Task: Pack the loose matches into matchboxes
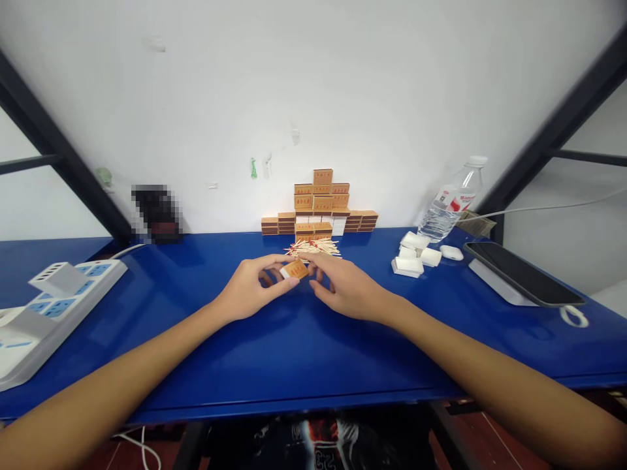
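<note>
A small tan matchbox (296,269) with red lettering is held above the blue table, tilted, its white inner part showing at the left end. My left hand (252,287) is closed on it between thumb and fingers. Close by on the right, my right hand (345,286) has its thumb and fingers apart; the index finger reaches to the box's far edge, and whether it touches is unclear. Just behind both hands lies a loose heap of matches (316,247) with red heads. Stacked matchboxes (322,202) rise in steps against the wall behind that heap.
Several white pieces (407,266) and a white earbud case (451,252) lie on the right. Beyond them a water bottle (448,202) leans against the wall. A phone (524,273) rests farther right. At left stands a power strip (63,313) with plugged-in adapters on the blue table (294,365).
</note>
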The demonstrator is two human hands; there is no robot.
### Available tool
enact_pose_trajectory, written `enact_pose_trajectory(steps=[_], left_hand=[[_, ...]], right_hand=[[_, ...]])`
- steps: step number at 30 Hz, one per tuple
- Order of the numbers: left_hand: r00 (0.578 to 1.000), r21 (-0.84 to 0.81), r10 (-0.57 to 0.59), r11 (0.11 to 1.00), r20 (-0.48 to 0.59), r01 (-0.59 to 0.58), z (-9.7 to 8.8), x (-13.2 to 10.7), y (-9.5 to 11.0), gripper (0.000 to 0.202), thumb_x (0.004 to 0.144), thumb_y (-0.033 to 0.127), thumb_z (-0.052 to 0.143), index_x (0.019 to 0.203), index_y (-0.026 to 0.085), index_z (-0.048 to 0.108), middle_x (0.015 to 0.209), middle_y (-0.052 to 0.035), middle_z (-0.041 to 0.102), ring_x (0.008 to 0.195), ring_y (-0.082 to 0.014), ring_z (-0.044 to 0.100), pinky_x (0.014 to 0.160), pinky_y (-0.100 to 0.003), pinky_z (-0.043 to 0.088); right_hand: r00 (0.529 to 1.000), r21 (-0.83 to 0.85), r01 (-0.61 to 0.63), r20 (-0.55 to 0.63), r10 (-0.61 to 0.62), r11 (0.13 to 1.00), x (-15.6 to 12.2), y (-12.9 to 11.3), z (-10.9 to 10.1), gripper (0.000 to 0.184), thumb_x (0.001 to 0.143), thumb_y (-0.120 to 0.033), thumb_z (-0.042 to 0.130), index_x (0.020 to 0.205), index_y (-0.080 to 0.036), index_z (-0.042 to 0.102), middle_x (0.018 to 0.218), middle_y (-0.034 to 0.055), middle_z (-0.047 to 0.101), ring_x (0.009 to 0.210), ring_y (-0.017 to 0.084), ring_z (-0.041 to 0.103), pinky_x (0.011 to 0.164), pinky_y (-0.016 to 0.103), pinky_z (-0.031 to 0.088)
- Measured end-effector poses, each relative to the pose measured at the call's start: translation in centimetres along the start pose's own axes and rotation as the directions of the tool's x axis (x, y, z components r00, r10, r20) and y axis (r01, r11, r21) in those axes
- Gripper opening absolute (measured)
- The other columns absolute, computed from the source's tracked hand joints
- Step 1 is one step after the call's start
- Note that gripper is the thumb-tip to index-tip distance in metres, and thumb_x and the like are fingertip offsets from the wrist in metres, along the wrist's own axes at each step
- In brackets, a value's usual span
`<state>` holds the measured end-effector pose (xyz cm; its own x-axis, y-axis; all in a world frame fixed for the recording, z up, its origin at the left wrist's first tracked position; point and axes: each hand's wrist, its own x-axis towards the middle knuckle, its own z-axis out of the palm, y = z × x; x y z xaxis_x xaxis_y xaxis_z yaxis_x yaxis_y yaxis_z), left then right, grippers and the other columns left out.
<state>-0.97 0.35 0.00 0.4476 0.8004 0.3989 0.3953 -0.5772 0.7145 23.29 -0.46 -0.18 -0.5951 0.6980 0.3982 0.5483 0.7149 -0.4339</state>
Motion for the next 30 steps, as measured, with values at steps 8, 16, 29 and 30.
enact_pose_trajectory(steps=[8,16,29,30], left_hand=[[0.966,-0.338,-0.252,0.906,0.058,0.256,-0.5,1.4,-1.9,0.041,0.090,0.039,0.075,0.122,0.015,0.068,0.074,-0.0053,0.075,0.060,-0.0160,0.069,0.054,-0.028,0.061],[0.842,-0.314,-0.487,0.857,-0.233,0.409,-5.8,8.7,-5.0,0.033,0.083,0.027,0.080,0.109,0.012,0.066,0.097,-0.0144,0.078,0.068,-0.0150,0.069,0.054,-0.025,0.056],[0.830,-0.034,-0.354,0.926,-0.431,0.377,-5.3,11.8,-8.9,0.036,0.085,0.041,0.079,0.106,0.013,0.073,0.083,-0.0091,0.075,0.053,-0.0119,0.062,0.051,-0.023,0.047],[0.826,-0.003,-0.338,0.926,-0.452,0.378,-5.3,11.8,-9.1,0.036,0.084,0.042,0.078,0.105,0.013,0.073,0.085,-0.0091,0.076,0.054,-0.0124,0.062,0.053,-0.023,0.048]], right_hand=[[0.994,0.023,-0.096,-0.047,0.097,0.995,0.3,2.0,0.2,0.054,0.097,-0.030,0.062,0.149,-0.021,0.048,0.103,0.0075,0.072,0.076,0.019,0.064,0.076,0.035,0.050],[0.980,-0.101,-0.194,-0.056,0.189,0.976,0.5,2.7,-1.5,0.021,0.096,-0.023,0.060,0.114,-0.017,0.069,0.090,0.0055,0.073,0.075,0.018,0.061,0.069,0.030,0.042],[0.986,-0.136,-0.165,-0.044,0.160,0.977,0.6,3.0,-1.9,0.013,0.095,-0.022,0.059,0.097,-0.020,0.072,0.091,0.0050,0.072,0.072,0.015,0.057,0.065,0.030,0.036],[0.986,-0.137,-0.166,-0.045,0.161,0.977,0.6,3.1,-2.0,0.014,0.095,-0.022,0.058,0.096,-0.019,0.072,0.090,0.0050,0.072,0.072,0.015,0.057,0.064,0.029,0.036]])
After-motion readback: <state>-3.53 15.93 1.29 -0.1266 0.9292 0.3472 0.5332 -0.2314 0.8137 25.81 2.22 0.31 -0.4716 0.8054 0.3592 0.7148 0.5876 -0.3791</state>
